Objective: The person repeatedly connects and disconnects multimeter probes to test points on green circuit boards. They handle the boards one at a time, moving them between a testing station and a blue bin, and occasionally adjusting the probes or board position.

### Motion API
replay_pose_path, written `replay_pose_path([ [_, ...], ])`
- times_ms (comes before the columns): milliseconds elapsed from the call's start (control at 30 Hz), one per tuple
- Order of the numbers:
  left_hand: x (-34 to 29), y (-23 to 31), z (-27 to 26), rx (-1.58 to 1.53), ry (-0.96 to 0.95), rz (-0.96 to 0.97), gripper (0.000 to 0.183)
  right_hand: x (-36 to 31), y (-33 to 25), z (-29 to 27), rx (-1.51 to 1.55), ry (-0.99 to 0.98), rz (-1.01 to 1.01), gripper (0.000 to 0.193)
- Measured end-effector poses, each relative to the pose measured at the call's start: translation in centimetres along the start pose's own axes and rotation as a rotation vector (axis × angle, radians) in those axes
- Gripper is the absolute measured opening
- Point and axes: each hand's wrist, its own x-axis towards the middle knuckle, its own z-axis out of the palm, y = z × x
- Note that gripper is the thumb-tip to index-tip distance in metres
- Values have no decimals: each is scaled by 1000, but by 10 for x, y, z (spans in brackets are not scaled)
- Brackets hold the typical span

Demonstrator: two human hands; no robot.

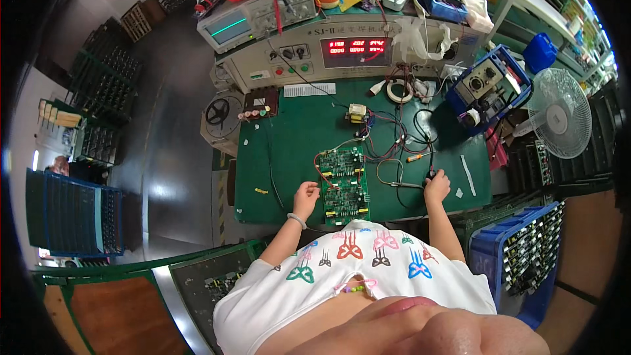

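Note:
Two green circuit boards (pixel 341 163) lie one behind the other on the green mat, thick with small parts and joined to wires. My left hand (pixel 305 200) rests at the left edge of the nearer circuit board (pixel 346 201), its fingers curled; what they hold, if anything, is hidden. To the right of the boards, my right hand (pixel 438 188) is closed around a small black piece whose kind I cannot make out. A pen-shaped probe (pixel 407 185) with a grey body lies just left of that hand. Behind the boards stands a small yellow-wrapped transformer (pixel 357 114) with wires.
An orange screwdriver (pixel 418 156) lies among loose cables. At the back, a test console (pixel 309 59) with red digits carries an oscilloscope (pixel 256 6). A blue-framed instrument (pixel 490 89) and a fan (pixel 559 115) stand right; a blue crate (pixel 483 250) holds several boards.

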Motion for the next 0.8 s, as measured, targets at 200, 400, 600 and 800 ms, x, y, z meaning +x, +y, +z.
replay_pose_path([
  [200,1,1,16,225,-68,247,30,-40,-73,-4,373,-137,-763,38],
  [400,13,13,35,273,-177,321,18,-83,-123,25,512,-561,-921,32],
  [600,11,25,44,327,-99,384,12,-80,-131,41,387,-387,-905,20],
  [800,5,18,51,627,-17,413,16,-92,-136,53,184,-255,-954,15],
])
